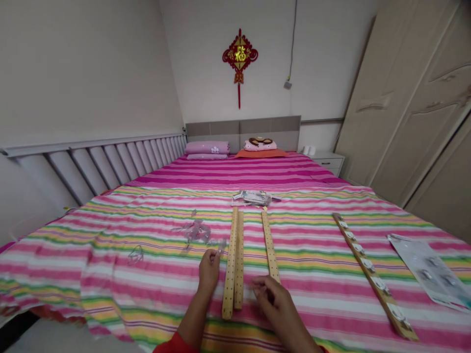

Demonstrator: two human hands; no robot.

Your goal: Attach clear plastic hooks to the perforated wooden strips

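With fingers (213, 255) of the left hand (208, 270): pinching a small piece of clear plastic (222, 244); cannot tell about contents. Right hand (274, 300): loosely curled, with thumb near index; cannot tell whether pressed together or gripping something small. Between both hands: two hole-drilled wooden strips (229, 274), lying lengthwise just beside each other on the striped bed cover (121, 279). Just past the right hand: a third drilled strip (270, 240), partly hidden at its near end. Well to the right: a longer wooden bar (362, 258), fitted with a row of white pieces with metal parts. Beside that bar: a flat clear-and-white plastic pack (415, 257), with several rounded, shiny grey items inside. Beyond the left hand: crumpled clear wrappers (198, 230), loosely heaped; cannot tell whether filled. Near the far ends of the strips: a clear plastic bag (253, 198), bulging with contents too small to identify. Farther back: folded purple bedding (206, 148) before the headboard (212, 130).
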